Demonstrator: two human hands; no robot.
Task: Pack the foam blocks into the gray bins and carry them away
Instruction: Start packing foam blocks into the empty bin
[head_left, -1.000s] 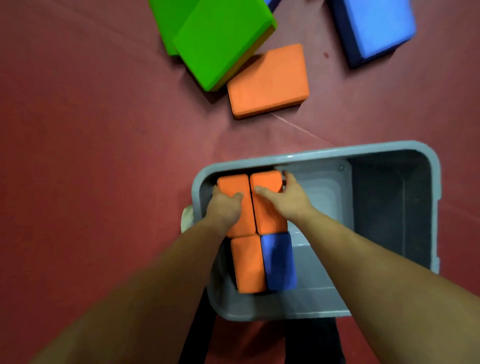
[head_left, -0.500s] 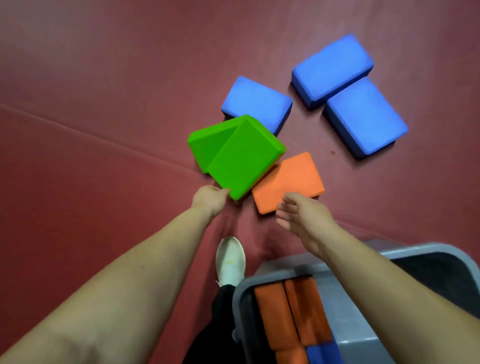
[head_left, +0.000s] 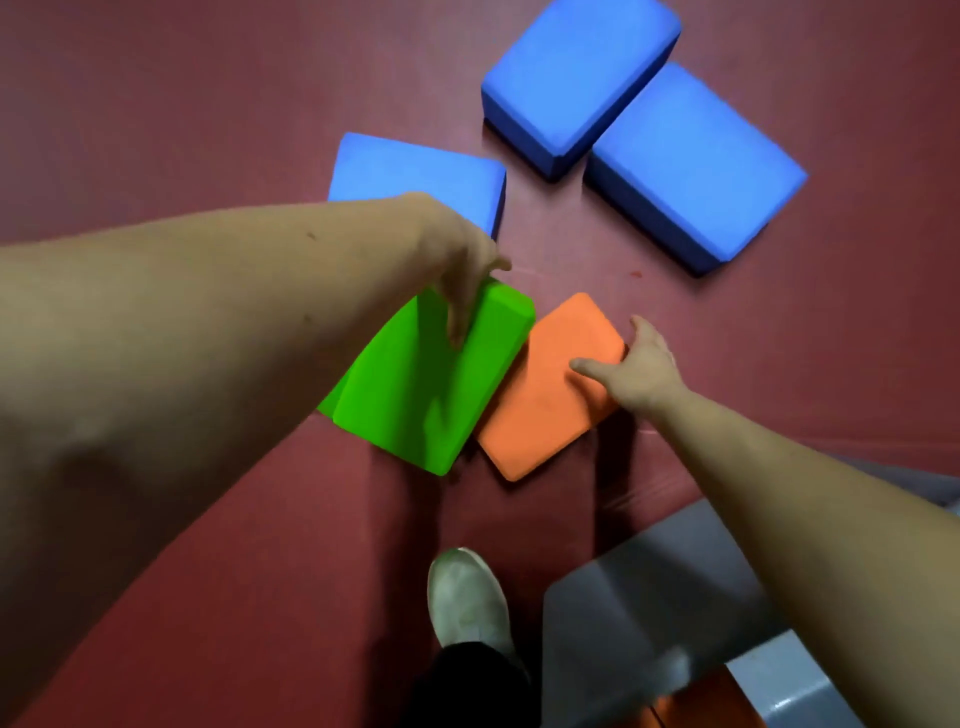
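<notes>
Both hands are down on loose blocks, so the step in hand is gathering more foam from the red floor mat (head_left: 156, 130). Left hand (head_left: 457, 260) clasps the far end of the green block (head_left: 431, 384), thumb laid on its top face; that block lies tilted over a second green one whose edge shows beneath. Right hand (head_left: 634, 369) lies spread on the near right corner of the orange block (head_left: 545, 384), thumb on top, not yet closed. Three blue blocks (head_left: 691, 161) lie beyond, toward the mat's far edge, one partly hidden by the left forearm. Gray bin (head_left: 639, 597) stands at the near right, orange blocks just visible inside. A white shoe (head_left: 467, 597) stands beside it. Next move, judged: close the right hand, lift both blocks, swing them to the bin.
</notes>
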